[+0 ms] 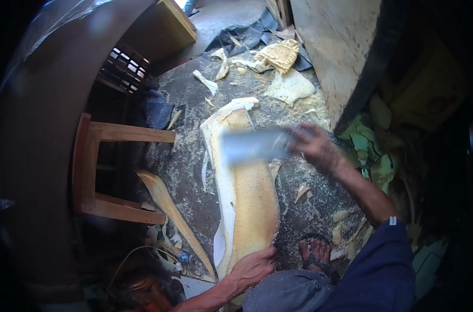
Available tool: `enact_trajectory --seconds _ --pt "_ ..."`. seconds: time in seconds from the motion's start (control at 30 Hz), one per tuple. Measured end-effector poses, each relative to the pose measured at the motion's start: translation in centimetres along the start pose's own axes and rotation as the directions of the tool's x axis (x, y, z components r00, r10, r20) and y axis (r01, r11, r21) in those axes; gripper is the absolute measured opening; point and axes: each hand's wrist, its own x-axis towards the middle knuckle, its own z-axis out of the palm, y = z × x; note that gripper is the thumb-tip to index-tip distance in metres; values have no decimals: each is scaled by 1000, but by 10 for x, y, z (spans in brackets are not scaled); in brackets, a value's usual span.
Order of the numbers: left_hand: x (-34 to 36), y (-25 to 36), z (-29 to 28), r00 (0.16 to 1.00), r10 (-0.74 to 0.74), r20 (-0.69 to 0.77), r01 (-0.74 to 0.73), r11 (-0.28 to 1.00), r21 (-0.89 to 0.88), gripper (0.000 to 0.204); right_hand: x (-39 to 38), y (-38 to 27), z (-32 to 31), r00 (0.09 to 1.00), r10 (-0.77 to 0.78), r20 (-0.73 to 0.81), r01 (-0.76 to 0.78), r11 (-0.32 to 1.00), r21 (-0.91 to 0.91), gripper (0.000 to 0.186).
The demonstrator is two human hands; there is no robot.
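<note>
A long foam piece [254, 208] runs away from me, yellow-tan on its right side and whiter along its left edge. My left hand [254, 268] is closed over its near end, thumb and fingers pressed on the foam. In my right hand [317, 148] is a flat, broad, grey blade-like tool [252, 146], smeared by motion, so its exact kind is unclear. The tool crosses over the upper part of the foam piece, pointing left; whether it touches the foam cannot be seen.
Foam scraps [291, 87] and crumbs litter the dark floor. A wooden frame with legs [127, 132] stands at left, beside a long curved strip [176, 218]. A large board [340, 47] leans at upper right. My foot [315, 252] rests right of the foam.
</note>
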Motion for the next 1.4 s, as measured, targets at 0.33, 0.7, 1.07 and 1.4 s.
enact_trajectory --seconds 0.33,0.7,1.07,1.4 --pt "-8 -15 18 982 -189 19 -13 -165 -986 22 16 26 24 995 70 -75 -72 997 -19 50" --pt "-4 1 10 987 -147 64 14 -319 -948 17 57 44 40 978 -94 -188 124 981 152 57" --pt "17 -10 26 997 11 -76 -37 -799 -600 14 47 48 53 827 541 153 -532 841 -100 60" --pt "111 42 44 963 180 202 269 -707 -654 25 -128 -70 2 583 718 380 -760 647 -58 61"
